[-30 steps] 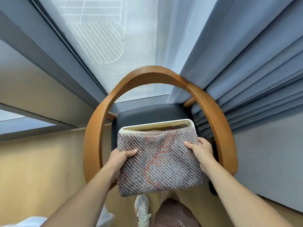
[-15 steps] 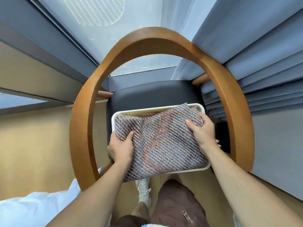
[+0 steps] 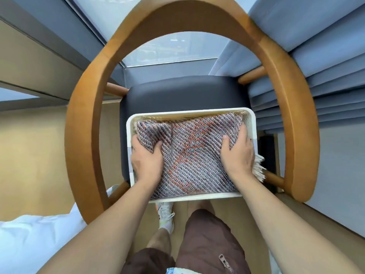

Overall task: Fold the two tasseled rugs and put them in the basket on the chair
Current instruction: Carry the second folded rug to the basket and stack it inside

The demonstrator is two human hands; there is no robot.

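Note:
A folded woven rug point(image 3: 193, 155) in grey, white and orange lies inside the white basket point(image 3: 197, 198), which stands on the dark seat of the chair point(image 3: 177, 91). My left hand point(image 3: 147, 157) grips the rug's left side, thumb on top and fingers tucked down by the basket wall. My right hand point(image 3: 238, 153) holds the rug's right side the same way. White tassels point(image 3: 258, 169) spill over the basket's right rim. I see only one rug; whether another lies beneath it is hidden.
The chair's curved wooden armrest point(image 3: 85, 115) rings the seat on both sides and the back. Blue curtains point(image 3: 316, 56) hang at the right, a window behind. White fabric point(image 3: 29, 244) lies at the lower left. My legs and a shoe stand below the basket.
Both hands have lowered the folded rug from above the basket's front edge down into the basket. The view has moved closer over the chair.

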